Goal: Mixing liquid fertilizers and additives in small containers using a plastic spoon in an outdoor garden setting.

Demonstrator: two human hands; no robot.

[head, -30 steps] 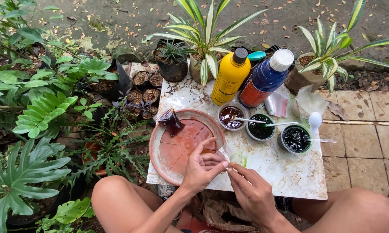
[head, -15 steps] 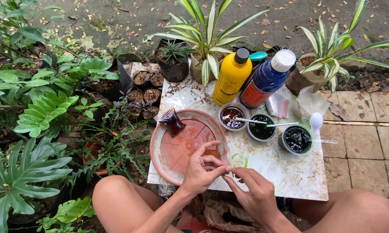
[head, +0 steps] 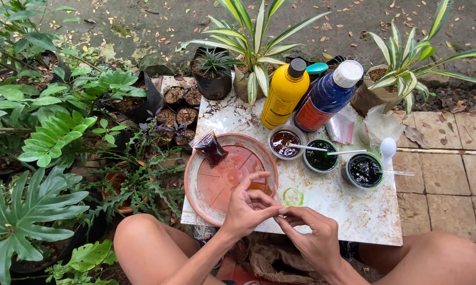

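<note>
Terracotta is the material of the round saucer [head: 217, 184], which sits at the left end of the white speckled slab [head: 354, 211] with a shallow film of orange-brown liquid in it. A small clear bag of dark reddish liquid [head: 210, 148] leans on its rim at 11 o'clock. At 1 o'clock from the saucer stands a yellow bottle with a black cap [head: 284, 94], and just to its right a blue bottle with a white cap [head: 327, 97], tilted towards 1 o'clock. Below them three small round cups run left to right: a cup of brown liquid [head: 284, 141], a cup of dark green liquid [head: 320, 157] and a cup of black-green liquid [head: 363, 171], each with a thin stick resting in it. A white plastic spoon [head: 388, 149] stands at 1 o'clock of the last cup.

Over the near edge of the slab, at 5 o'clock of the saucer, the left hand [head: 247, 207] and right hand [head: 309, 236] meet fingertip to fingertip. Both have thumb and forefinger pinched together where they touch, the other fingers loosely curled. Whatever they pinch is too small to make out, so its long axis cannot be told.
</note>
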